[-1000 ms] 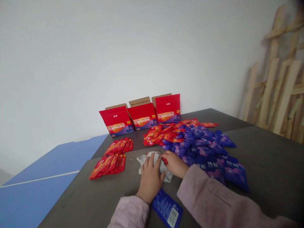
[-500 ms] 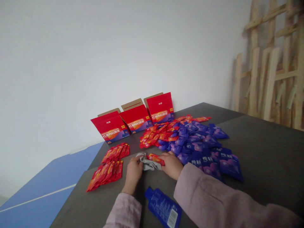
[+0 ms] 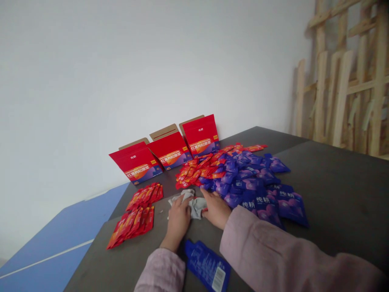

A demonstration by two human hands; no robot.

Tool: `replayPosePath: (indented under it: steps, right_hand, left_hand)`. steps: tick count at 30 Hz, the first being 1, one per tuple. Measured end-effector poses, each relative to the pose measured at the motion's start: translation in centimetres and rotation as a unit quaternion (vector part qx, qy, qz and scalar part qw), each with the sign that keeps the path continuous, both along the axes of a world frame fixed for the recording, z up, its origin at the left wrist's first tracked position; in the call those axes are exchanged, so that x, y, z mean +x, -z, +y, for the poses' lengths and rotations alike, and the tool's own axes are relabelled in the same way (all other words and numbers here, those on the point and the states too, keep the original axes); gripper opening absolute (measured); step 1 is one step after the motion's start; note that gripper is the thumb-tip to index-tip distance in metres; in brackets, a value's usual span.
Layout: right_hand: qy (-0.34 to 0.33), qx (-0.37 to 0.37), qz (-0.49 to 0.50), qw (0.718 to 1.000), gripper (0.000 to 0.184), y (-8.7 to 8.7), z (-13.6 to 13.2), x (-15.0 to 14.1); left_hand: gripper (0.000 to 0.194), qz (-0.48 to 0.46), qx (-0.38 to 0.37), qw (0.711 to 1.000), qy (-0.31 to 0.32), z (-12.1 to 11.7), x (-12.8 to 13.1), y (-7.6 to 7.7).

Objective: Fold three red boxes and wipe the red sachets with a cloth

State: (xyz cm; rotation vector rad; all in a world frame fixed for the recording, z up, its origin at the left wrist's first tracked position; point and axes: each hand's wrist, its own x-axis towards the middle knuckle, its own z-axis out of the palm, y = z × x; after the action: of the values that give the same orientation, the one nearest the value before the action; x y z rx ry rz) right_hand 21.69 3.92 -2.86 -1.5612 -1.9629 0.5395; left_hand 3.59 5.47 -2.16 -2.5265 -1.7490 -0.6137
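Both my hands rest on a crumpled grey cloth point(image 3: 196, 205) lying on the dark table point(image 3: 334, 182). My left hand point(image 3: 177, 222) has its fingers curled over the cloth's left part. My right hand point(image 3: 216, 209) closes on the right part, right beside the pile of purple pouches point(image 3: 258, 188). No red sachet shows between my fingers. A blue pouch point(image 3: 207, 265) lies back-up between my two pink sleeves. Two neat rows of red sachets point(image 3: 136, 215) lie left of my left hand.
A loose heap of red sachets point(image 3: 200, 170) lies behind the cloth, merging with the purple pile. Three open red boxes point(image 3: 170, 154) stand against the white wall. A blue table point(image 3: 45, 247) adjoins on the left. Wooden slats point(image 3: 343, 81) lean at the right.
The red sachet that my right hand held over the cloth is no longer in sight. Both hands have bunched the cloth between them. The view has drifted, shifting everything slightly left.
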Motion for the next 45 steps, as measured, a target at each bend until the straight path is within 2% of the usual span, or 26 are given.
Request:
replayPosePath:
  steps: [3,6,9,12,14,16,21,24,26,29,31,33,35,40,43,45]
  right_hand:
    - [0.000,0.002,-0.004,1.000,0.072,-0.1,-0.1,-0.1]
    - [0.002,-0.002,-0.002,1.000,0.063,-0.2,-0.2,-0.1]
    - [0.005,-0.001,-0.011,1.000,0.057,-0.4,-0.2,-0.1]
    - [-0.001,-0.007,-0.030,1.000,0.057,-0.5,-0.1,0.0]
    - [-0.003,-0.010,-0.033,0.999,0.057,-0.6,-0.1,0.1]
    - [-0.001,-0.005,-0.028,1.000,0.057,-0.6,-0.1,0.1]
    - [-0.002,0.006,-0.007,1.000,0.059,0.1,0.1,0.0]
    - [0.006,0.018,0.018,1.000,0.067,0.5,0.4,-0.1]
    - [0.017,0.028,0.040,0.999,0.064,0.6,0.5,0.0]
    - [0.019,0.062,0.048,0.997,0.046,0.0,0.4,0.3]
    - [0.001,0.110,0.002,0.994,0.030,-0.6,0.2,0.6]
    - [-0.035,0.161,-0.072,0.984,0.021,-1.1,-0.1,0.7]
    - [-0.077,0.183,-0.136,0.971,0.020,-1.4,-0.5,0.6]
    - [-0.146,0.160,-0.176,0.960,0.025,-1.0,-0.9,0.1]
    - [-0.158,0.134,-0.143,0.968,0.028,-0.5,-0.6,0.2]
    - [-0.152,0.113,-0.098,0.977,0.024,-0.2,-0.2,0.3]
  left_hand:
    - [0.045,-0.003,0.015,0.998,-0.059,0.2,-1.2,-0.1]
    - [0.045,-0.083,0.028,0.993,-0.078,-0.2,-1.5,-0.1]
    - [0.047,-0.142,0.017,0.990,0.001,-1.0,-0.6,0.1]
    - [0.050,-0.112,-0.015,0.988,0.101,-1.5,0.7,0.5]
    - [0.052,-0.088,-0.030,0.988,0.126,-1.4,1.1,0.7]
    - [0.053,-0.077,-0.028,0.990,0.112,-1.2,1.1,0.8]
    - [0.049,-0.074,0.003,0.997,0.011,-0.3,0.0,0.8]
    - [0.045,-0.146,0.010,0.989,-0.024,0.1,-1.0,0.9]
    - [0.041,-0.249,0.008,0.967,-0.051,0.2,-1.7,0.8]
    - [0.035,-0.423,-0.008,0.901,-0.095,0.1,-2.6,0.6]
    - [0.038,-0.523,-0.025,0.844,-0.115,0.0,-2.8,0.4]
    - [0.044,-0.594,-0.049,0.793,-0.126,-0.1,-2.8,0.2]
    - [0.047,-0.620,-0.060,0.772,-0.128,-0.2,-2.6,0.1]
    - [0.039,-0.564,-0.031,0.816,-0.121,-0.2,-2.5,0.2]
    - [0.041,-0.553,-0.038,0.824,-0.120,-0.2,-2.8,0.2]
    - [0.039,-0.518,-0.018,0.846,-0.128,-0.3,-2.9,0.1]
